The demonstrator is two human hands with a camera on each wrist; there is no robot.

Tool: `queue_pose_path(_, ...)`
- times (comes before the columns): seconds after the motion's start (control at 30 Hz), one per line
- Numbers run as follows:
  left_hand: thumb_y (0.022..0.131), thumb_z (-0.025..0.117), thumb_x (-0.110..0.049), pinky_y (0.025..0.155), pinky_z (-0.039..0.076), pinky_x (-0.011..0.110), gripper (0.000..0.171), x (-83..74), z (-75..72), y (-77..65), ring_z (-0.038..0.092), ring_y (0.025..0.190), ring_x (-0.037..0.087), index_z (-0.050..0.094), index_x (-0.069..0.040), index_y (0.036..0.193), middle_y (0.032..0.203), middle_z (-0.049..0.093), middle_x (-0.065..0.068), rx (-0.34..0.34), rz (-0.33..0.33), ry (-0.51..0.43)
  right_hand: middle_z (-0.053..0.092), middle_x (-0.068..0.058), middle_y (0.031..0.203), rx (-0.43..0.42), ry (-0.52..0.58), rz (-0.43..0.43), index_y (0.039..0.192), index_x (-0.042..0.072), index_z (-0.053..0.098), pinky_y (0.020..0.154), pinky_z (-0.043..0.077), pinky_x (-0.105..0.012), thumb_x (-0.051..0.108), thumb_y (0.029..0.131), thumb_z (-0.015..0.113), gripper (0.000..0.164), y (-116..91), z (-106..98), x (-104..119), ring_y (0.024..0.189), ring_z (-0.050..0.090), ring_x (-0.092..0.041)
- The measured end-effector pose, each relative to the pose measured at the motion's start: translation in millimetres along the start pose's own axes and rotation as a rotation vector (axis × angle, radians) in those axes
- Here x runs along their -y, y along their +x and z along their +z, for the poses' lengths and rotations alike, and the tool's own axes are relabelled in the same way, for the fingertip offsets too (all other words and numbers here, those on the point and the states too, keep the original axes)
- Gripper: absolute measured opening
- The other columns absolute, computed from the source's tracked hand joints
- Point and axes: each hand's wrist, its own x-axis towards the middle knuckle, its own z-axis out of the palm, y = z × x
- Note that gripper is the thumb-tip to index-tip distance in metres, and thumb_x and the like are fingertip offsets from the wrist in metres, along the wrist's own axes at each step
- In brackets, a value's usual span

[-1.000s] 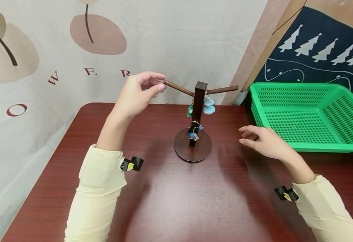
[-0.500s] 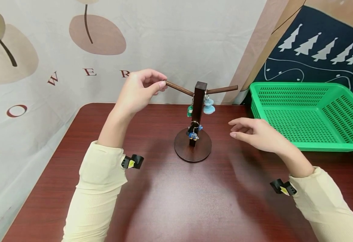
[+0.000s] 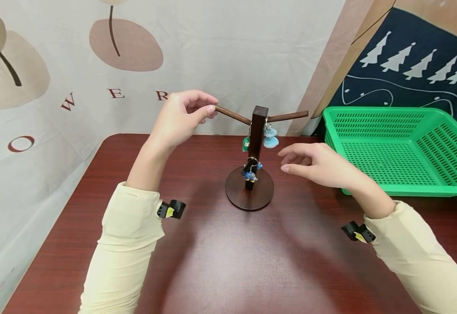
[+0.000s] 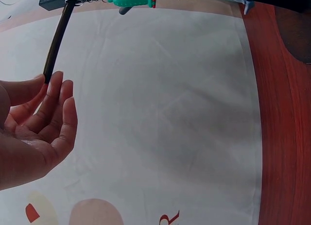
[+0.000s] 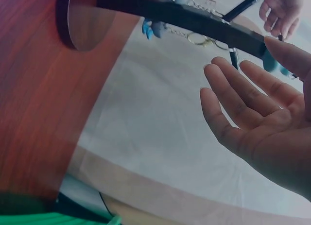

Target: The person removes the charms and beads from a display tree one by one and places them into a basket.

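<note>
A dark wooden stand (image 3: 258,135) rises from a round base (image 3: 236,197) on the table. My left hand (image 3: 183,115) pinches the tip of its left peg (image 3: 232,114) between thumb and fingers, as the left wrist view also shows at the peg end (image 4: 56,45). A green keychain (image 3: 245,144) hangs from that peg beside the post. From the right peg (image 3: 288,116) hangs a light blue keychain (image 3: 270,138). Lower down, a blue figure keychain (image 3: 250,176) hangs on a front peg. My right hand (image 3: 318,165), fingers loosely bent, hovers right of the stand, holding nothing.
A green plastic basket (image 3: 369,190) stands at the right of the reddish-brown table (image 3: 228,266), partly behind my right hand. A printed cloth (image 3: 220,48) hangs behind the table, and a dark blue cloth with white trees (image 3: 412,78) covers the back right.
My right hand has moved left and away from me, toward the stand. My left fingers have closed onto the left peg's tip. The stand and keychains have stayed put.
</note>
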Motion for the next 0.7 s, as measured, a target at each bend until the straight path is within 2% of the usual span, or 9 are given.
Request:
queue_pose_path(0.43, 0.091, 0.057, -0.013, 0.077, 0.048, 0.029, 0.018, 0.3, 2.1, -0.2, 0.061, 0.084, 0.014, 0.064, -0.004, 0.104, 0.095, 0.066, 0.012, -0.003, -0.015, -0.002, 0.065, -0.001, 0.090, 0.022, 0.127, 0.005, 0.107, 0.006, 0.063, 0.070, 0.051, -0.032, 0.012, 0.083, 0.068, 0.026, 12, 36, -8, 0.077, 0.062, -0.012)
queue_pose_path(0.7, 0.091, 0.058, -0.013, 0.074, 0.048, 0.025, 0.017, 0.3, 3.1, 0.4, 0.061, 0.082, 0.014, 0.065, -0.003, 0.102, 0.091, 0.066, 0.011, -0.023, -0.009, -0.010, 0.066, -0.003, 0.086, 0.013, 0.119, 0.007, 0.101, 0.003, 0.065, 0.070, 0.052, -0.033, 0.012, 0.082, 0.068, 0.021, 19, 56, -16, 0.079, 0.063, -0.015)
